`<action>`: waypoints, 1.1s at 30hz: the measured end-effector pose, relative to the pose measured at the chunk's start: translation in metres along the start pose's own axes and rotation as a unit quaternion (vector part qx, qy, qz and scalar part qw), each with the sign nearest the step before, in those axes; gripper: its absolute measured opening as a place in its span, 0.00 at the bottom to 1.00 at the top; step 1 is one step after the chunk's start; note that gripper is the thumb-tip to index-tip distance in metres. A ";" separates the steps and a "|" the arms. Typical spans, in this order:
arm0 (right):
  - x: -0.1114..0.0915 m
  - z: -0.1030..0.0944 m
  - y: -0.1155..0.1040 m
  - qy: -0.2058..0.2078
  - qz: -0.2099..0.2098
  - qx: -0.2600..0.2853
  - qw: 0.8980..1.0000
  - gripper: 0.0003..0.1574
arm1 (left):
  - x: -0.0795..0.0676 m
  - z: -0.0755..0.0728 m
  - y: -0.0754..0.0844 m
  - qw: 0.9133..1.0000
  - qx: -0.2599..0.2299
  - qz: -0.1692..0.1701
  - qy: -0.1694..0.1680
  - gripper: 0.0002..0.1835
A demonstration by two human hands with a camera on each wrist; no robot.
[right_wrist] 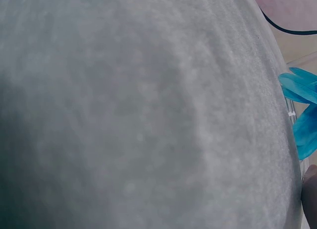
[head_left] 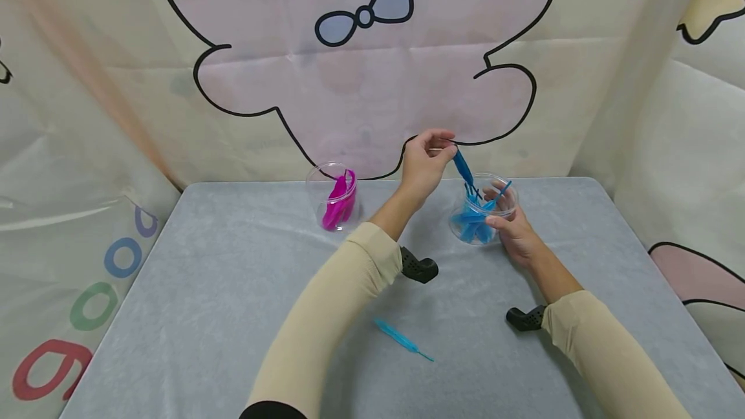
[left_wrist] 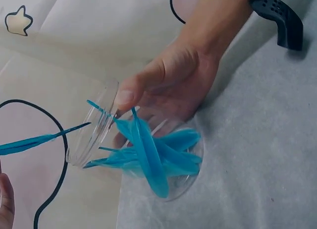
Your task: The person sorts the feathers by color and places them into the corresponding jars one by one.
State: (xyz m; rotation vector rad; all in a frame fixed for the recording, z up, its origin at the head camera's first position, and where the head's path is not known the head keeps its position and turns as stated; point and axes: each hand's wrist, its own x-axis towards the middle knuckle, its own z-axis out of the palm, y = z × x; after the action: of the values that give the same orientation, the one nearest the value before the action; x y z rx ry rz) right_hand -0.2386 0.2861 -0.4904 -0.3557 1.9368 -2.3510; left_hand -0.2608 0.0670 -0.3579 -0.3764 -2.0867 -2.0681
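Between its thumb and fingers my left hand (head_left: 426, 159) pinches a blue feather (head_left: 463, 167), quill end down, over the mouth of a clear plastic jar (head_left: 454, 227). In the left wrist view this feather (left_wrist: 29, 143) points its quill at the jar's rim. My right hand (head_left: 515, 231) grips the jar from its right side, thumb near the rim. Several blue feathers (left_wrist: 148, 154) lie inside, one quill poking above the rim. At the right wrist view's edge only some feathers (right_wrist: 304, 125) and a bit of hand show. Another blue feather (head_left: 401, 339) lies on the table nearer me.
A second clear jar (head_left: 317, 189) with magenta feathers (head_left: 340, 202) stands at the table's back edge, left of my left hand. Grey cloth covers the table (head_left: 233, 264). A printed curtain (head_left: 262, 83) hangs right behind it. Black wrist mounts (head_left: 419, 268) stick out from both sleeves.
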 end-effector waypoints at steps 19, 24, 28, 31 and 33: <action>0.001 -0.002 0.002 -0.004 -0.018 0.004 1.000 0.42 | -0.009 0.016 -0.022 0.999 0.032 0.006 -0.030 0.08; 0.001 -0.002 0.003 -0.009 -0.022 0.006 1.000 0.42 | -0.012 0.017 -0.026 0.998 0.037 0.002 -0.049 0.07; 0.002 -0.002 0.002 -0.010 -0.023 0.004 1.000 0.42 | -0.014 0.018 -0.029 0.997 0.049 -0.003 -0.058 0.07; 0.002 -0.002 0.002 -0.008 -0.018 -0.002 1.000 0.42 | -0.015 0.018 -0.029 0.996 0.056 -0.006 -0.067 0.08; 0.002 -0.003 0.002 -0.007 -0.013 -0.005 1.000 0.42 | -0.015 0.018 -0.030 0.996 0.057 -0.007 -0.072 0.08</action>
State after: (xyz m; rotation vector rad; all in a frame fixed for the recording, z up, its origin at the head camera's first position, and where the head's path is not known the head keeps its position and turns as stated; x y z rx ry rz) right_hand -0.2411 0.2880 -0.4925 -0.4004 1.9507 -2.3492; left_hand -0.2547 0.0842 -0.3914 -0.5082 -2.2823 -1.9707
